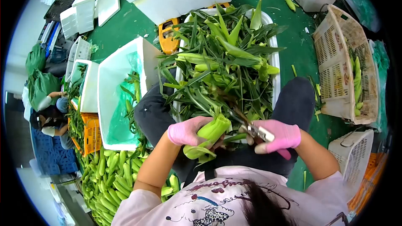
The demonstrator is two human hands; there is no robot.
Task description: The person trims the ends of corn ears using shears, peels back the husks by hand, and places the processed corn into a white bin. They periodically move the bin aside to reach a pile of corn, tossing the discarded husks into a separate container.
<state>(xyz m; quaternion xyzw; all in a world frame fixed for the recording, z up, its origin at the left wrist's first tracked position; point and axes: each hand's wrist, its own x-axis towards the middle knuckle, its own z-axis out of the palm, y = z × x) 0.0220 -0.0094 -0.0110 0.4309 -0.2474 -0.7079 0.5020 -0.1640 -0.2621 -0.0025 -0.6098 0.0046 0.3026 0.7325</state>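
My left hand [186, 131], in a pink glove, is closed around an ear of corn [214, 129] in its green husk, with loose husk leaves hanging at its lower end. The ear's cut end points up and to the right. My right hand [281, 134], gloved in pink too, grips pruning shears [263, 133] whose blades point up and left, a short way from the ear. Beyond both hands, between my knees, stands a white tub [275, 65] heaped with corn leaves and husks [226, 58].
To my left, a white foam box [119, 54] lined with green plastic stands behind a pile of husked-in corn ears [111, 184]. Plastic crates [328, 54] line the right side. Another person [48, 121] works at far left near an orange crate [91, 129].
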